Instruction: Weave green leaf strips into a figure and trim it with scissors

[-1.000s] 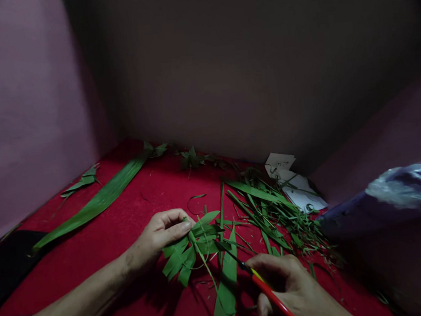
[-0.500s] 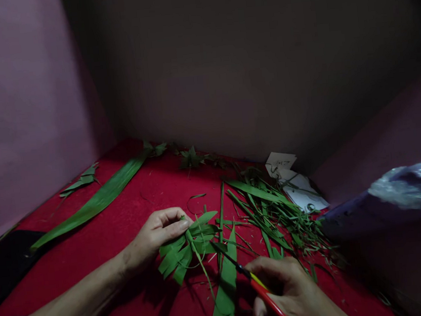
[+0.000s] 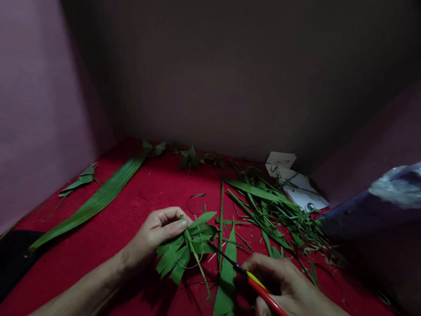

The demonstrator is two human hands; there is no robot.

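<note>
Pinched between the thumb and fingers of my left hand (image 3: 167, 227) is a green leaf flower (image 3: 178, 255), its strips fanned out and a thin stem hanging down. My right hand (image 3: 289, 284) grips scissors (image 3: 258, 285) with red and yellow handles. Their dark blades point up and left, with the tip close to the right-hand strips of the flower; I cannot tell whether it touches them. Beneath the blades a broad green leaf strip (image 3: 225, 286) lies on the red cloth (image 3: 129, 240).
On the right spreads a heap of leaf scraps (image 3: 271, 207), with white papers (image 3: 297, 189) behind it. A long leaf (image 3: 103, 200) and a folded leaf piece (image 3: 80, 180) lie left. Small leaf shapes (image 3: 191, 156) line the back wall. A plastic-wrapped purple object (image 3: 386, 200) stands right.
The scissor blades have closed together and their tip has shifted slightly left towards the leaf flower. The lower part of the thin hanging stem now looks shorter. My left hand has barely moved.
</note>
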